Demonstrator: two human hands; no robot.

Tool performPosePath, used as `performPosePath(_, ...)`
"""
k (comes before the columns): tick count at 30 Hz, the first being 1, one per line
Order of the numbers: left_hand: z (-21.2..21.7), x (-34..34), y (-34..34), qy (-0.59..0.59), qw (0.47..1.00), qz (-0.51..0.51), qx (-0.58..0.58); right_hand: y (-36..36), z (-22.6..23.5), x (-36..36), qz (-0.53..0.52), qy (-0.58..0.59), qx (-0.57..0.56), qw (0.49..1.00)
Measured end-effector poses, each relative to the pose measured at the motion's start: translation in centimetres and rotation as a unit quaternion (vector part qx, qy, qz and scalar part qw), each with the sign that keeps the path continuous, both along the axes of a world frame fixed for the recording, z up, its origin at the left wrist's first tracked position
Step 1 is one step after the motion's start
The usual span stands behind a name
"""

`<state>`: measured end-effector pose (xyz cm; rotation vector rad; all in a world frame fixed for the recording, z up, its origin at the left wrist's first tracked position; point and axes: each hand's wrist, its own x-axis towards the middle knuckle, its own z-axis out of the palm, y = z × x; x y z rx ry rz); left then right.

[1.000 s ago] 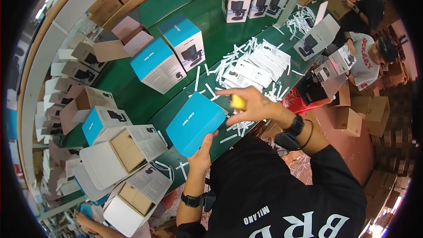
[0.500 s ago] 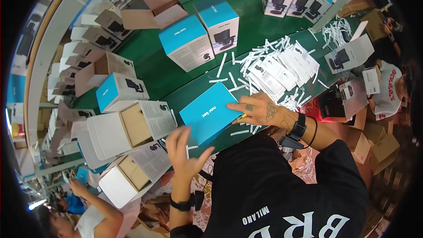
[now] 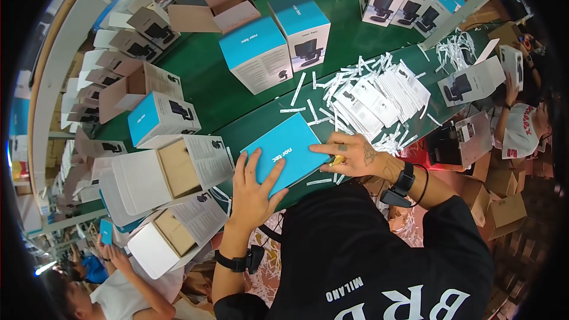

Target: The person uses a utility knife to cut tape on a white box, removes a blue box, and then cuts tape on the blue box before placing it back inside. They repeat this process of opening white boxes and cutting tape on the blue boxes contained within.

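Mid-frame, the left hand (image 3: 252, 200) is resting, fingers spread, on a likely stiff blue box (image 3: 290, 142), best held by its edges, the right hand (image 3: 354, 155) gripping, fingers curled, an indistinct yellow object (image 3: 338, 160).

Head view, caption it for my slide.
Left hand spread on teal-topped carton; right hand, holding yellow object, at its edge.

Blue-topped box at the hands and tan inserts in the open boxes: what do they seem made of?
Blue-topped box: probably printed cardboard, smooth and satin-matte, with straight, crisp edges. Tan inserts: likely plain cardboard or moulded pulp, dull and uncoated-looking; can't tell which.
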<state>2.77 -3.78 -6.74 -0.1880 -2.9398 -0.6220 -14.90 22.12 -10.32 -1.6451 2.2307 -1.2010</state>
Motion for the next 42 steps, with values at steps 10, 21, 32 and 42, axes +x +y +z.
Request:
performPosePath(10, -1.2, -0.4, 1.8, -0.040, 0.997, 0.038, -0.051, -1.2, -3.1, 2.8, -0.071, -0.046, -0.081, 0.993)
performPosePath(21, -3.6, -3.3, 5.1, -0.039, 0.992, 0.002, -0.118, -1.6, -5.0, 1.5, -0.027, 0.153, -0.136, 0.979)
performPosePath(32, -1.5, -5.1, 2.6, 0.011, 0.997, 0.078, -0.020, -2.4, -5.6, 1.5, -0.055, 0.062, -0.201, 0.976)
performPosePath(42, 1.5, -4.8, -0.8, -0.054, 0.998, -0.025, -0.020, -1.1, -1.2, -1.1, -0.100, -0.071, -0.098, 0.988)
